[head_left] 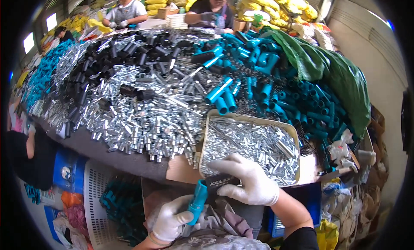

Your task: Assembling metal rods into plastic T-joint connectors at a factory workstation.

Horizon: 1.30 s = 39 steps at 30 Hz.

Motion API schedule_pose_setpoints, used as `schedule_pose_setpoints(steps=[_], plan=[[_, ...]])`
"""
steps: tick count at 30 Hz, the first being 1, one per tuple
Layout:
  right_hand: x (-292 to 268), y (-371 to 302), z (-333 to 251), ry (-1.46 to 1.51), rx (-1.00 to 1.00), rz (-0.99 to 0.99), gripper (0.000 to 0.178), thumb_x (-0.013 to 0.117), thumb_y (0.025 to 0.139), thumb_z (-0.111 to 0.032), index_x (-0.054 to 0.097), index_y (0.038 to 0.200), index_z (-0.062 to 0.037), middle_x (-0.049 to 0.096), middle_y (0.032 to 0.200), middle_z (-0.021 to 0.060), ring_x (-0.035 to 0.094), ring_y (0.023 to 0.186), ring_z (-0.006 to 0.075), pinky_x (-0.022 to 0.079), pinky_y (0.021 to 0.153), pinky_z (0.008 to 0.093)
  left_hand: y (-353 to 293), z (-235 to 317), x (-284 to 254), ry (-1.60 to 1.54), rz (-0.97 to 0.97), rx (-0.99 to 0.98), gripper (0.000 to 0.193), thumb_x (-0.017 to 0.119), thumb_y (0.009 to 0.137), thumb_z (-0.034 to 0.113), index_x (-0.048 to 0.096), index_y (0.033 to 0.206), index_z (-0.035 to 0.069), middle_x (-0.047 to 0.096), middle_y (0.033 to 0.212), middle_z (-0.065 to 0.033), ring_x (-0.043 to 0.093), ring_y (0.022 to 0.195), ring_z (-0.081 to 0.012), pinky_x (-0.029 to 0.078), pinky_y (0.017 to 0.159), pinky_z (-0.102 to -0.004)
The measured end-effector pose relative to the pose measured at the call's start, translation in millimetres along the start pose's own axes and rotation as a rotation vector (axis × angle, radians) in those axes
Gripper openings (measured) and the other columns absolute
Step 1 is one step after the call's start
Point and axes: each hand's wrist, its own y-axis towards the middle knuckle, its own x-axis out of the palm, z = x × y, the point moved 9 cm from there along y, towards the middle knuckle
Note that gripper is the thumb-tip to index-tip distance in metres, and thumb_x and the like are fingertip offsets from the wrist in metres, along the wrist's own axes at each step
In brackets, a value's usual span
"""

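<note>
My left hand (169,220), in a white glove, grips a teal plastic tube (199,196) that stands tilted above my lap. White-gloved as well, my right hand (254,181) holds a black sleeve (214,181) with pale printing between thumb and fingers, its index finger stretched out above it. The sleeve's left end meets the upper end of the teal tube; whether one sits inside the other I cannot make out. Just beyond my right hand, a cream tray (296,140) full of small shiny metal pieces rests at the table edge.
Heaped on the table are silvery metal parts (142,125), black sleeves (146,51) and teal tubes (319,103), partly under a green cloth (340,73). A white perforated basket (92,198) with teal parts stands lower left. Two people (211,13) (126,10) work across the table.
</note>
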Motion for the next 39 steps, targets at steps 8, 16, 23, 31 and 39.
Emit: schedule_pose_setpoints(steps=[8,16,23,31,39], plan=[[20,-63,35,0.272,-0.07,0.226,0.047,0.063,0.097,-0.019,0.056,0.14,0.0001,0.063,0.127,0.0213,0.065,0.112,0.0384,0.051,0.098,0.0417,-1,-41,36,0.057,-0.087,-0.237,0.073,0.083,0.086,0.041,0.056,0.129,-0.011,0.068,0.098,-0.011,0.066,0.08,-0.0176,0.055,0.07,-0.0294],[31,-94,13,0.148,-0.194,0.439,0.047,0.064,0.092,-0.016,0.056,0.136,0.0002,0.062,0.126,0.0219,0.063,0.113,0.0411,0.052,0.097,0.0461,8,-51,53,0.158,-0.124,-0.218,0.085,0.085,0.079,0.055,0.056,0.126,-0.01,0.066,0.095,-0.0079,0.063,0.076,-0.0154,0.052,0.067,-0.0265],[23,-117,16,-0.124,-0.057,0.403,0.047,0.07,0.088,-0.021,0.061,0.128,0.0009,0.066,0.102,0.0164,0.067,0.091,0.0366,0.054,0.082,0.0454,32,-52,66,0.576,-0.126,0.11,0.11,0.079,0.073,0.071,0.048,0.142,-0.009,0.07,0.109,-0.0084,0.068,0.089,-0.0177,0.054,0.077,-0.026],[-118,-148,88,-0.4,0.074,0.7,0.023,0.073,0.081,-0.001,0.075,0.103,-0.006,0.07,0.092,0.015,0.069,0.084,0.0344,0.056,0.076,0.0423,25,-22,93,1.035,-0.149,0.25,0.095,0.065,0.081,0.079,0.063,0.132,-0.002,0.074,0.097,-0.0176,0.075,0.088,-0.0264,0.057,0.079,-0.0358],[-206,-165,246,-0.686,0.572,0.834,0.016,0.074,0.083,-0.022,0.078,0.096,-0.0124,0.069,0.096,0.0142,0.069,0.092,0.0355,0.056,0.082,0.0422,18,-37,95,1.047,-0.201,0.323,0.085,0.067,0.086,0.072,0.062,0.133,0.0,0.073,0.089,-0.0179,0.075,0.078,-0.0276,0.057,0.071,-0.0375]])
